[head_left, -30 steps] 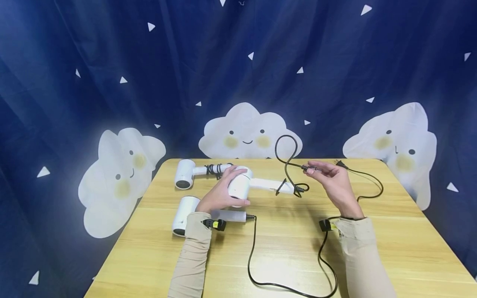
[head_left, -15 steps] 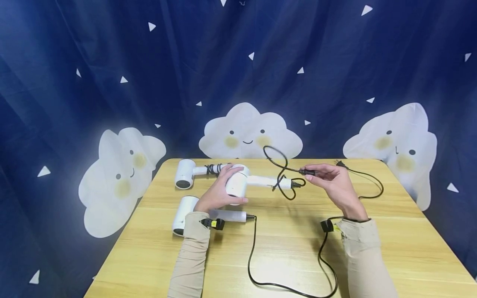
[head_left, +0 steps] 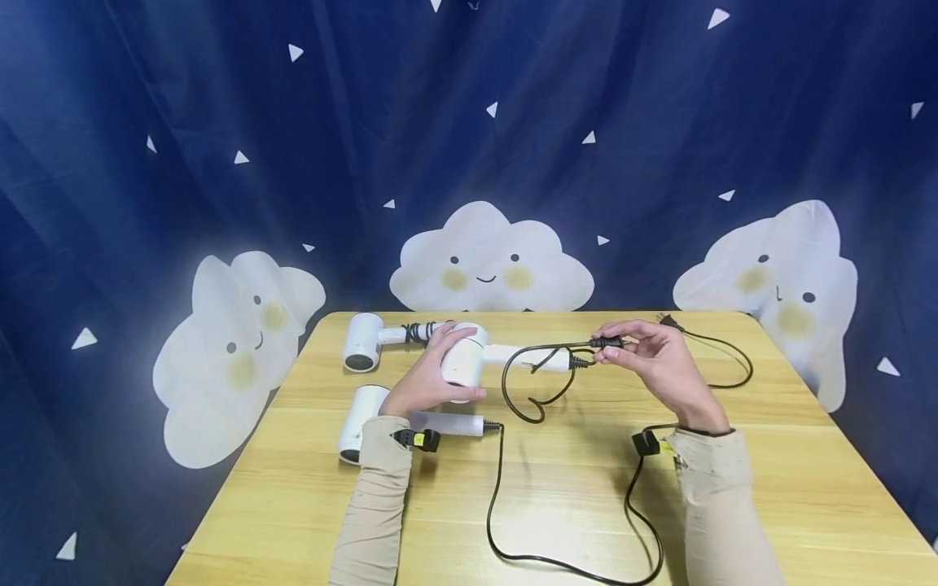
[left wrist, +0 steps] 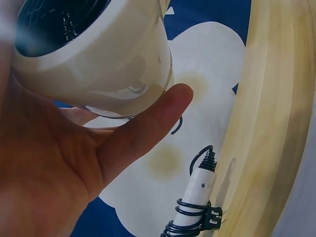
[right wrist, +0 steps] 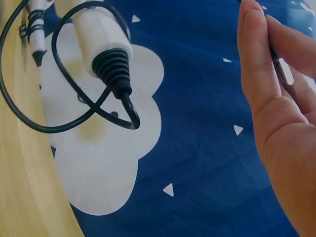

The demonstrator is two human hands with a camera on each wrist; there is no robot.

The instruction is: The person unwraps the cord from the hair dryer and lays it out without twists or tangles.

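Note:
My left hand grips the round head of a white hair dryer, fingers over its top and thumb at its lower side. The dryer is held above the table, its handle pointing right; the left wrist view shows the dark grille up close. In my right hand, thumb and fingers pinch the black plug of this dryer's cord. The black cord hangs in a loose loop around the handle. In the right wrist view the ribbed cord sleeve shows at the handle's end, while my fingers hide most of the plug.
Behind my left hand lies a second white hair dryer, its cord wound round the handle. A third hair dryer lies nearer, partly behind my left wrist. Its cord curves across the wooden table; a plug lies at the far edge.
The cord loop has swung from above the handle down to the left and below it. The held dryer has shifted slightly left. My right hand still pinches the plug.

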